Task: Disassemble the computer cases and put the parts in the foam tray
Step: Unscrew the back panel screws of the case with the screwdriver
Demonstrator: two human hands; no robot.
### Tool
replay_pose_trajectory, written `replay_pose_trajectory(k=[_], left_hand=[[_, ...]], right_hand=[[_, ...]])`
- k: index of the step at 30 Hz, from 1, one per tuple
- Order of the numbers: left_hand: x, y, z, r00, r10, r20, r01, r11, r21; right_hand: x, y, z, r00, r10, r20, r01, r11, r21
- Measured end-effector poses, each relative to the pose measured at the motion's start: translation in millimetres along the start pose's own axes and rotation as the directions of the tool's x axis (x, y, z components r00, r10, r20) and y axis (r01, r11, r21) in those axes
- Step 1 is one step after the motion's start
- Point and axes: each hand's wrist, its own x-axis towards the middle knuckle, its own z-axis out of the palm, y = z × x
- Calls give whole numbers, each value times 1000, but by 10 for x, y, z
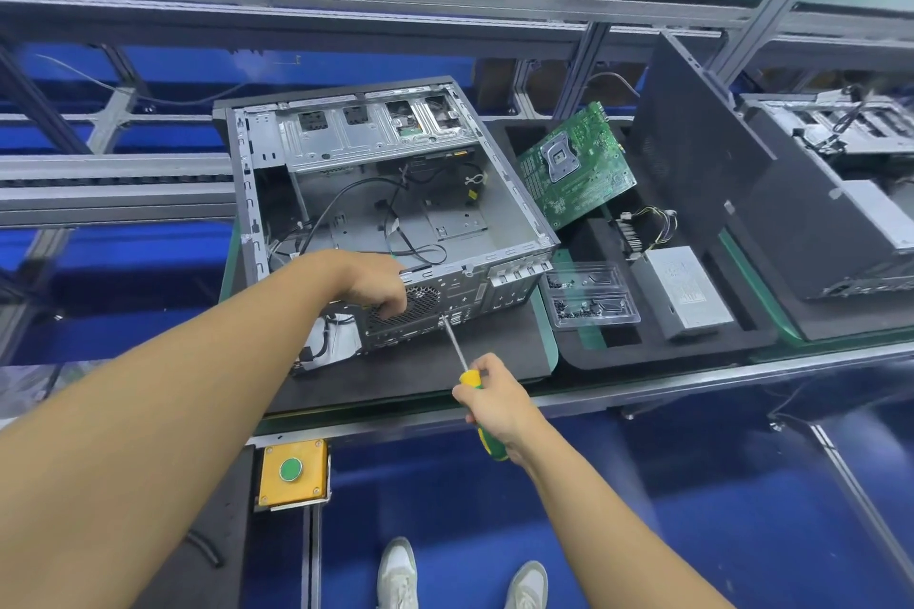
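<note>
An open grey computer case (376, 193) lies on its side on a black mat, with loose black cables inside. My left hand (373, 284) grips the near rear panel of the case by the fan grille. My right hand (492, 398) holds a yellow-and-green screwdriver (457, 351), whose tip touches the rear panel. To the right is the black foam tray (692, 346). In the tray a green motherboard (576, 163) leans tilted, and a grey power supply (687, 294) with its wire bundle lies nearby.
A clear plastic screw box (593, 297) sits at the tray's left side. A black side panel (692, 153) leans upright beside a second computer case (836, 198) at far right. A yellow button box (293, 472) hangs below the bench edge. My shoes show on the blue floor.
</note>
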Motion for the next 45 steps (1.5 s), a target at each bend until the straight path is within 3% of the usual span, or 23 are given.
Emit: replay_pose_trajectory(k=[10, 16, 22, 25, 28, 31, 34, 41, 45], left_hand=[[-29, -5, 19, 999, -11, -37, 9, 998, -64], [-34, -9, 33, 997, -18, -70, 13, 997, -76], [-67, 45, 35, 998, -18, -64, 13, 996, -89], [-92, 61, 43, 997, -34, -75, 26, 994, -106], [-83, 60, 53, 995, -38, -89, 28, 993, -119], [-105, 85, 40, 995, -29, -95, 17, 993, -117], [-105, 74, 37, 997, -35, -72, 25, 991, -132], [-90, 56, 6, 999, -40, -37, 34, 988, -148], [-109, 54, 12, 999, -46, -27, 41, 986, -162]], right_hand=[[10, 208, -4, 1000, 17, 17, -17, 999, 27], [5, 335, -367, 996, 30, -80, -26, 998, 57], [187, 308, -264, 969, -159, -190, 104, 956, -273], [327, 186, -55, 935, -300, -190, 140, 803, -580], [441, 102, 41, 897, -423, -129, 197, 643, -740], [509, 94, 53, 874, -481, -71, 232, 541, -808], [525, 113, 57, 869, -488, -78, 213, 511, -833], [545, 108, 27, 878, -469, -94, 242, 606, -758], [581, 100, 18, 845, -533, -47, 290, 530, -797]])
